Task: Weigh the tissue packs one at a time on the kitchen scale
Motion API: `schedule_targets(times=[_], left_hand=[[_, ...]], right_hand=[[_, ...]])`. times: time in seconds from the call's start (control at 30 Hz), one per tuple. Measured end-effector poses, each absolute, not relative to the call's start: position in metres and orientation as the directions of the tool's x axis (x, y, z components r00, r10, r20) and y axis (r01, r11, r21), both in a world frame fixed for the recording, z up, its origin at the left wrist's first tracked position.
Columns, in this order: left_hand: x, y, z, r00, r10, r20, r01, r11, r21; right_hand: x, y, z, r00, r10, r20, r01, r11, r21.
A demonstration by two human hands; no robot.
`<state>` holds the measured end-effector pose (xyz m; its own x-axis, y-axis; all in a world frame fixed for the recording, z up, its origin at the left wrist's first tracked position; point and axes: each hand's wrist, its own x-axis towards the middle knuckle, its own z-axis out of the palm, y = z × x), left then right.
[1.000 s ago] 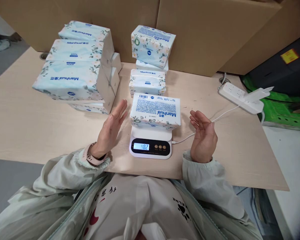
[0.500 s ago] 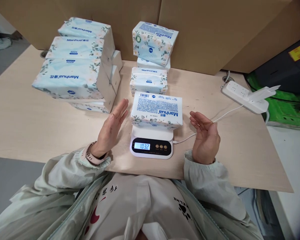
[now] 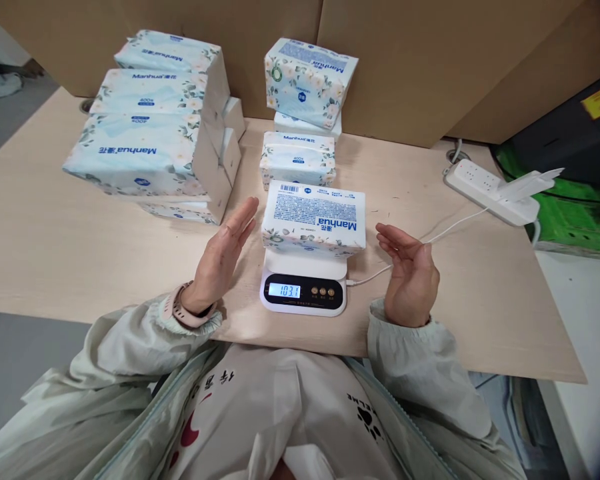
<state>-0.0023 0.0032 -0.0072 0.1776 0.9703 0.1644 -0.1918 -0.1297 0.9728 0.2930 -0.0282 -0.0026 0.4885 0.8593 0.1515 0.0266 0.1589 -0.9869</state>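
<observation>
A pack of tissues point(image 3: 314, 217) with blue print and flowers rests on a white digital scale point(image 3: 304, 293), whose lit display reads about 103.1. To the left of the pack, my left hand point(image 3: 224, 257) is held open with its fingers stretched out, apart from it. My right hand point(image 3: 409, 277) stands open on the other side, palm turned inward and fingers slightly curved, also not touching the pack. Neither hand holds anything. Just behind the scale is another tissue pack point(image 3: 299, 160), lying flat.
A pile of tissue packs point(image 3: 140, 153) stands on the left of the wooden table point(image 3: 30, 220). One tilted pack point(image 3: 307, 83) leans at the back on another. Cardboard point(image 3: 380, 67) walls the rear. A white cable runs from the scale to a power strip point(image 3: 493, 190) at right.
The scale's reading has gone from about 103.2 to 103.1. My right hand has shifted very slightly toward the pack; my left hand is almost still.
</observation>
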Motion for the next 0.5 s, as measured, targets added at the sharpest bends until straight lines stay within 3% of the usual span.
schedule_targets(times=[0.4, 0.5], left_hand=[[-0.002, 0.0, -0.006, 0.174, 0.966, 0.192, -0.193, -0.157, 0.969], [0.001, -0.001, -0.009, 0.216, 0.953, 0.212, -0.187, -0.173, 0.967]], right_hand=[[0.301, -0.029, -0.012, 0.392, 0.9, 0.193, 0.14, 0.149, -0.979], [0.3, -0.027, -0.014, 0.276, 0.945, 0.177, 0.18, 0.13, -0.975]])
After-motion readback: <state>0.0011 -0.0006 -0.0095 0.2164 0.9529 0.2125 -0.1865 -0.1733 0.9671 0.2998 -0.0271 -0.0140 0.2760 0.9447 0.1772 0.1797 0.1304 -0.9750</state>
